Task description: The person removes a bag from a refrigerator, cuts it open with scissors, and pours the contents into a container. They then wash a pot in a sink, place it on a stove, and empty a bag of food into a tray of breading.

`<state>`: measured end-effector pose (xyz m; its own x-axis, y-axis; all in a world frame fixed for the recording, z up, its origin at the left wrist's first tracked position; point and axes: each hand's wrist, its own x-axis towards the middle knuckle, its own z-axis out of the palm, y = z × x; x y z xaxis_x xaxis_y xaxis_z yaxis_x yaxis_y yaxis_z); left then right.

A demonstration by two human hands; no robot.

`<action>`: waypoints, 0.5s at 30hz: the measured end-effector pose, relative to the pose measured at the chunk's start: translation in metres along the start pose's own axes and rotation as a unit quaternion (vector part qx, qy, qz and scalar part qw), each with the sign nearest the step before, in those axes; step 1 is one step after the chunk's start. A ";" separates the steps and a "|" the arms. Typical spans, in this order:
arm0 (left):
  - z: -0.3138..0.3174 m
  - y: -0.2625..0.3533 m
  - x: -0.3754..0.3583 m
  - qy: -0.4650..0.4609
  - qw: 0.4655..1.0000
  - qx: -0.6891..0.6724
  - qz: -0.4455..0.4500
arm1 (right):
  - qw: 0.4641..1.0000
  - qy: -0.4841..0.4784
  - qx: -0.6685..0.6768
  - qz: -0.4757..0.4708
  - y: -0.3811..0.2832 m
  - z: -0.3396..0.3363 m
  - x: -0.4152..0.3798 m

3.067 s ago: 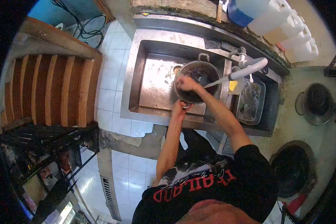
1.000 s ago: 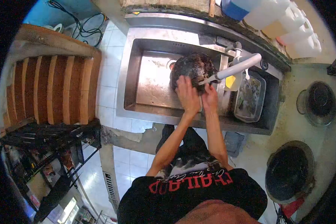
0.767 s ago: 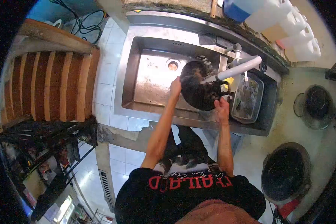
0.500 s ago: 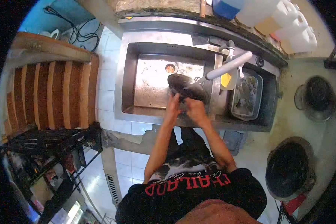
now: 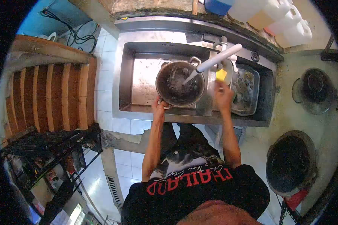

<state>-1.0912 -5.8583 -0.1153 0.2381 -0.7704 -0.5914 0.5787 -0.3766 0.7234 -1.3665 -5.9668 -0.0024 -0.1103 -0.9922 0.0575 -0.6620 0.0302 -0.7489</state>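
- Head view: a deep metal pot (image 5: 169, 87) stands upright, mouth up, in the larger basin (image 5: 142, 84) of a steel sink (image 5: 139, 115), toward that basin's right end.
- The left hand (image 5: 159, 108) grips the pot's near handle at the rim, fingers curled around it; the far handle (image 5: 195, 61) points toward the back of the sink.
- Water (image 5: 190, 77) runs from the white tap pipe (image 5: 219, 58) down into the pot, and the surface inside looks wet and stirred.
- The right hand (image 5: 224, 96) is over the smaller basin's side, just beside a yellow piece (image 5: 221, 74) at a pale container (image 5: 226, 67). The hand is blurred; I cannot tell whether its fingers are closed or touch the yellow piece.
- A clear tub (image 5: 257, 93) sits in the smaller basin, to the right of that hand, with mixed bits inside that are too small to name.
- Plastic jugs (image 5: 279, 15) line the ledge behind the sink.
- Two dark pans (image 5: 291, 165) lie at the right, well apart from the hands.
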 end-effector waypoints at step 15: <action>0.015 0.005 -0.010 -0.004 0.998 -0.034 0.059 | 0.910 0.042 0.375 0.171 0.092 -0.008 0.117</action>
<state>-1.1021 -5.8601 -0.1009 0.3018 -0.8120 -0.4996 0.5984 -0.2466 0.7623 -1.4462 -6.0793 -0.0587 -0.2920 -0.9264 -0.2378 0.1114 0.2140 -0.9705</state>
